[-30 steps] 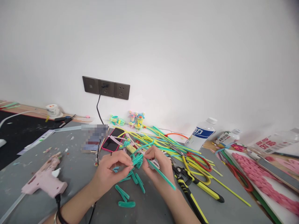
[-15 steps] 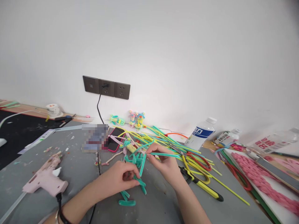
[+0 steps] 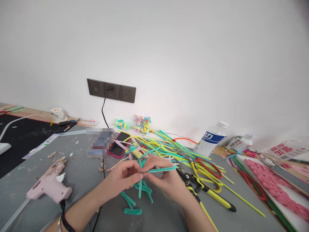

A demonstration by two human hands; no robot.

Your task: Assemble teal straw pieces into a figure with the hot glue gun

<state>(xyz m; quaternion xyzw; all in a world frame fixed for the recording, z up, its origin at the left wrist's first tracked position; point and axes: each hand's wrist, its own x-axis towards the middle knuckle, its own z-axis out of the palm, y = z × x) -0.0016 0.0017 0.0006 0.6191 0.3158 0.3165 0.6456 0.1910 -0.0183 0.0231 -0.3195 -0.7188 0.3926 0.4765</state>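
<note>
In the head view my left hand (image 3: 125,175) and my right hand (image 3: 163,175) meet above the grey mat, fingertips nearly touching. Both are closed in a pinch on a bent teal pipe cleaner (image 3: 163,169). One arm of it points right across my right fingers; another teal length hangs below the fingertips. The exact bend is hidden by the fingers. Several short teal pipe cleaner pieces (image 3: 132,211) lie on the mat just below and behind the hands. A yellow-and-teal pipe cleaner figure (image 3: 135,152) lies behind them.
Long yellow and teal pipe cleaners (image 3: 166,145) spread behind my right hand, with scissors (image 3: 209,167) and yellow-black pliers (image 3: 212,195) among them. A pink glue gun (image 3: 49,185) lies left. A bottle (image 3: 212,138) stands near the wall; a phone (image 3: 120,145) lies at the back.
My left hand has moved up and right to meet my right hand, leaving the lower teal pieces. My right hand has lowered slightly; the pipe cleaner is now pinched between both hands.
</note>
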